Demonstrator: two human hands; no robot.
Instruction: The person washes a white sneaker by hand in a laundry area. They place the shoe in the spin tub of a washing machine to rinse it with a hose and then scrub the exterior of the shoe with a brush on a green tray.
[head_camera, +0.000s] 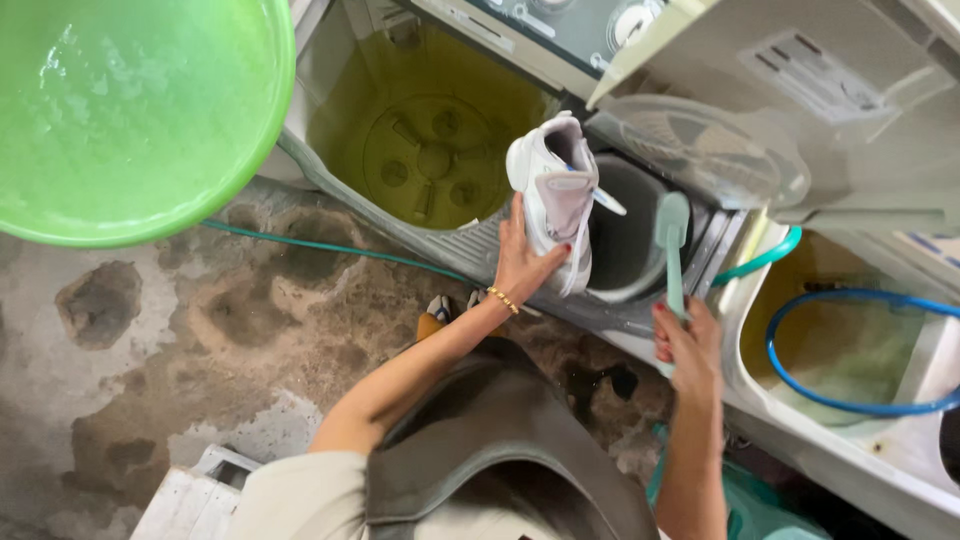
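My left hand grips a white sneaker by its sole side, holding it up over the edge of a twin-tub washing machine. The shoe's opening faces up and a lace end hangs off it. My right hand holds the handle of a pale green scrubbing brush, whose head points up beside the shoe, a little apart from it. Below the shoe is the dark round spinner tub. The wash tub holds yellowish water.
A big green basin of water fills the upper left. A green hose runs across the wet, stained concrete floor. A blue hose loops in a second white tub at right. The open lid stands above.
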